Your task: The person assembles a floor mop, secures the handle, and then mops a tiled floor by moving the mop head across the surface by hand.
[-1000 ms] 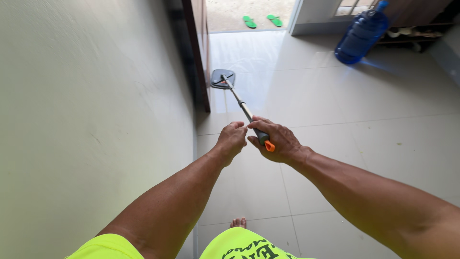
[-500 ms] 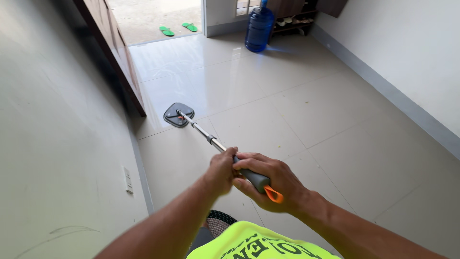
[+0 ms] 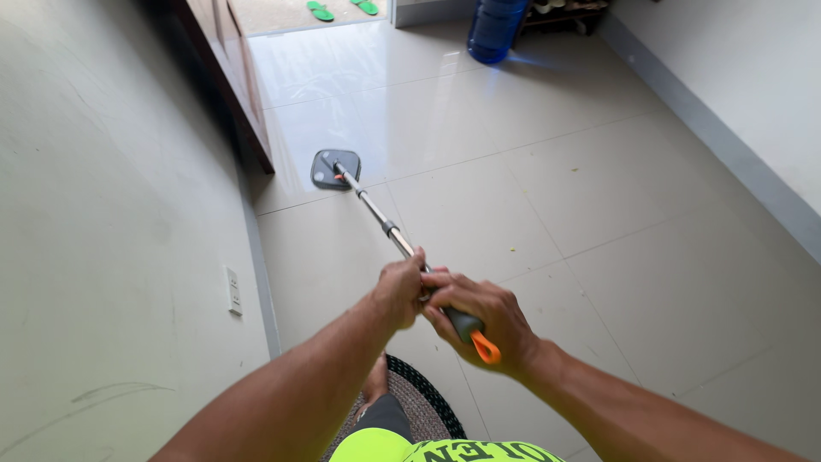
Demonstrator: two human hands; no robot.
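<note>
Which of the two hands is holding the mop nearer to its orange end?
The right hand: it wraps the grey grip of the mop just above the orange end. The left hand holds higher, on the metal pole.

— Where does the view look from?

— There is one camera, worn on the person's head. It tilts down and forward over both forearms, with the left hand (image 3: 399,289) and right hand (image 3: 479,315) close beneath the lens.

— Which way does it face?

— Along the tiled floor (image 3: 530,171) towards the far doorway. The wall (image 3: 103,214) runs down the left edge. The mop head (image 3: 334,168) lies at mid-distance and the blue water jug (image 3: 497,24) sits far off at the top edge.

— Is there a second view?

— No, just this one.
</note>
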